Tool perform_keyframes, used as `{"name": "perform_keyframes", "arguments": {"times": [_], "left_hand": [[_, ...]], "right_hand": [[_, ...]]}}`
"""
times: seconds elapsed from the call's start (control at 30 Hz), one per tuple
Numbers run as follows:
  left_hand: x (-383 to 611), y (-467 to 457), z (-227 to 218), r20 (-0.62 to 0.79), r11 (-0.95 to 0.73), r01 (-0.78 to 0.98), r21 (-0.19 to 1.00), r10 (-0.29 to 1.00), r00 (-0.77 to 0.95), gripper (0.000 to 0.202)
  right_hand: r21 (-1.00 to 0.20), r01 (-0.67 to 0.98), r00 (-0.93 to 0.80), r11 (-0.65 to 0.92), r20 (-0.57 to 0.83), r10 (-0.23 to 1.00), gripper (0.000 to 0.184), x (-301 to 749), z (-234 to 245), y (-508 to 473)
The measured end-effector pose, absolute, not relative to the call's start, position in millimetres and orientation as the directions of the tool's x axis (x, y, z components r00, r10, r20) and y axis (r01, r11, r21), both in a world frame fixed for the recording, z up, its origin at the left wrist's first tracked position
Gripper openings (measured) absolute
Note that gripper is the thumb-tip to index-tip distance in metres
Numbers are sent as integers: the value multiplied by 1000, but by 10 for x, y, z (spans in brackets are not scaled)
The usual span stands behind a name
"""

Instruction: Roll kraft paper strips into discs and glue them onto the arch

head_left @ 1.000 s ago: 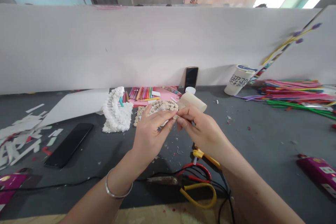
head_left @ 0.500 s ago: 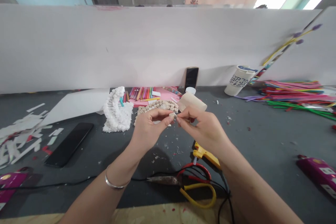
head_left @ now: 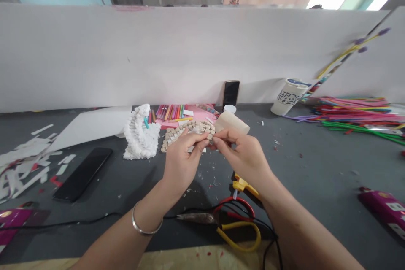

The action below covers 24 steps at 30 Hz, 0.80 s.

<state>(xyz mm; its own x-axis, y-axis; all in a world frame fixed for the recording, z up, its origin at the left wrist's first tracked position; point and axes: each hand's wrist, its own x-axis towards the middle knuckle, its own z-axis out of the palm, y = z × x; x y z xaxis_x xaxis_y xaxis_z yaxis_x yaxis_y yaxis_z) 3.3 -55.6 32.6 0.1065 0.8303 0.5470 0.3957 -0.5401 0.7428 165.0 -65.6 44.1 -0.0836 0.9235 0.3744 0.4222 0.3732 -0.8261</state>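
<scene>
My left hand (head_left: 183,156) is closed in a pinch above the dark table, in front of a craft piece (head_left: 171,132) faced with small beige pebble-like bits. At its fingertips shows a small beige piece (head_left: 209,136), partly covered by the fingers. Close beside it my right hand (head_left: 242,149) is also pinched, thumb against index finger; whatever lies between them is hidden. The two sets of fingertips almost meet. Behind the right hand lies a curled cream sheet (head_left: 230,122). Left of the pebbled piece stands a bumpy white craft shape (head_left: 141,139).
Below the hands lie a yellow glue gun (head_left: 242,183) and scissors (head_left: 238,236) with red and yellow handles, a black cord between. A phone (head_left: 84,173) and paper strips (head_left: 19,164) are left. Farther back are markers (head_left: 171,112), a cup (head_left: 289,97) and pipe cleaners (head_left: 354,109).
My left hand has turned slightly and shifted a little right. The beige piece between the fingertips is more covered than before. My right hand stays nearly in place, still pinched.
</scene>
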Motion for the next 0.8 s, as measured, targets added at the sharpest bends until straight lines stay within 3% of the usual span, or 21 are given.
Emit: {"name": "perform_keyframes", "arguments": {"times": [0.17,0.3,0.53,0.8], "left_hand": [[-49,-515,380,392,-422,212,882,904,171,13],[-73,-481,399,320,-378,187,907,906,278,24],[-51,-522,392,396,-451,257,855,887,238,20],[-66,-526,429,425,-463,220,859,883,199,12]], "right_hand": [[-783,464,-125,414,404,906,12,1673,440,-631],[-773,468,-151,429,409,900,12,1686,429,-629],[-727,565,-42,390,446,894,16,1682,460,-653],[-737,508,-134,445,443,886,10,1675,500,-734]]}}
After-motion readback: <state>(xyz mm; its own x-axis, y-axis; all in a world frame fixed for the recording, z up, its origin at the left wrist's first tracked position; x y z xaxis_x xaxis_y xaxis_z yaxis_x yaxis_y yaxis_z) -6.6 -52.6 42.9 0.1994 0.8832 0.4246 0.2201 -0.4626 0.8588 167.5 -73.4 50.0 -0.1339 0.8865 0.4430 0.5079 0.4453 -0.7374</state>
